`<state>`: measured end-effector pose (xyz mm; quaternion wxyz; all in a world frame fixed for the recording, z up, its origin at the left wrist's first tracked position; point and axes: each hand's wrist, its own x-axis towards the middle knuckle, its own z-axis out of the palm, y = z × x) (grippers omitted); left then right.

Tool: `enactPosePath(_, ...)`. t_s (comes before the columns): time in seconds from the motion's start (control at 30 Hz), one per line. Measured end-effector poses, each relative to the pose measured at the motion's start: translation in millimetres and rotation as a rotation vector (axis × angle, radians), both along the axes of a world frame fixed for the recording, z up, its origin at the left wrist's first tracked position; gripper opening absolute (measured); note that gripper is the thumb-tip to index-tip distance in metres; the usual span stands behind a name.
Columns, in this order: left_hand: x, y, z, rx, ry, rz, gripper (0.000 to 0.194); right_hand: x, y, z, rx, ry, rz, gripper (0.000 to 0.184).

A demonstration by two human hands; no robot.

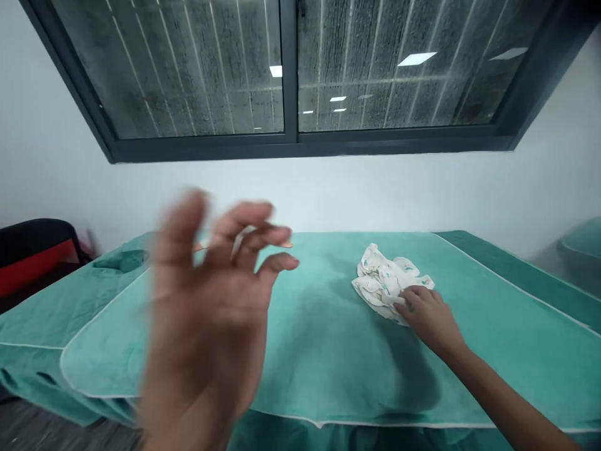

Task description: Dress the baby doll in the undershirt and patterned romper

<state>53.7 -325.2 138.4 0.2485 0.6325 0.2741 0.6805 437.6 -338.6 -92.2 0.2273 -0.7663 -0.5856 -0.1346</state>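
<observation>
The right hand's [432, 318] fingers curl on the crumpled white cloth's near edge, handling it; whether they pinch is unclear. Firm hold would need a gathered fold. The left hand's [211, 307] blurred fingers spread, half-bent, seemingly empty. Beneath the cloth [382, 275]: green bed [328, 369]. No writing is readable.

Window [289, 75] in a pale wall [357, 194]; black and red chair [40, 263] at left

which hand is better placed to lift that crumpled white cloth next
Probably the right: the right hand touches the cloth at its near side, while the left hand is raised in the air, away from it.
</observation>
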Motion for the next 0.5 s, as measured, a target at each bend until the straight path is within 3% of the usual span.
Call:
enactPosePath(0.07,26,18,-25.9,-0.137,-0.046,-0.244,0.032,-11,-1,12.6,-0.041,0.160,-0.044,0.033)
enactPosePath(0.1,40,28,-44.8,-0.258,-0.079,-0.421,0.034,-20,-2,20.5,-0.040,0.287,-0.035,0.035)
enactPosePath(0.13,53,37,-66.2,-0.398,-0.049,-0.515,0.035,-32,-3,29.2,-0.024,0.434,-0.006,0.037)
enactPosePath(0.23,86,50,-131.8,-0.786,0.091,-0.677,0.062,-79,-9,55.6,0.048,0.777,0.234,0.037)
enactPosePath(0.3,101,47,-163.6,-0.981,0.061,-0.840,0.070,-112,-16,70.7,0.018,0.906,0.410,0.034)
enactPosePath(0.4,112,38,-184.4,-1.053,-0.103,-1.028,0.056,-140,-29,83.2,-0.093,0.996,0.649,0.026)
enactPosePath(0.5,113,38,-185.3,-1.069,-0.213,-0.988,0.048,-132,-32,76.4,-0.125,0.966,0.701,0.024)
